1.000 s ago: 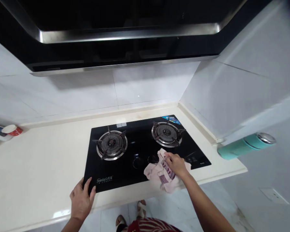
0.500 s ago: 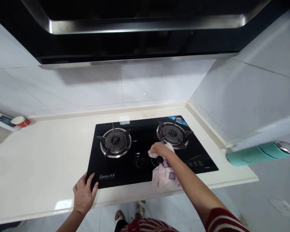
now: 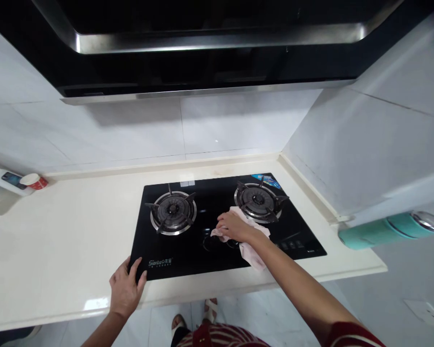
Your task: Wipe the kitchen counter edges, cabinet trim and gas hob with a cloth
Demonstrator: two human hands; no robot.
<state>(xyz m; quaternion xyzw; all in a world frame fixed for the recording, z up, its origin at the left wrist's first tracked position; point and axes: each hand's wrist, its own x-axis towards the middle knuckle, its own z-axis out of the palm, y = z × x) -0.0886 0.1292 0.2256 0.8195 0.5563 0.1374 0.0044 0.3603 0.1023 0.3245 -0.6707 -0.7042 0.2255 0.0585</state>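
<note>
A black glass gas stove [image 3: 198, 262] with two burners is set in the pale countertop. My right hand [image 3: 233, 226] grips a pinkish-white cloth [image 3: 253, 255] on the glass, between the left burner [image 3: 172, 213] and the right burner [image 3: 258, 199]. The cloth spreads out under and behind that hand, and its loose end hangs toward the stove's front edge. It partly covers the control knobs [image 3: 210, 242]. At the stove's front left corner rests my left hand [image 3: 126, 284], fingers apart, touching the glass edge and the counter.
Overhead juts a black range hood [image 3: 210, 67]. A green thermos bottle [image 3: 383, 230] is at the counter's right end by the wall. On the far left stand a red and white paper cup [image 3: 34, 181] and a white object with a dark panel [image 3: 12, 180].
My right hand has shifted slightly left with the cloth, and its fingers lie flatter. The cloth's hanging end has drawn back from the counter's front edge. My left hand stays in place.
</note>
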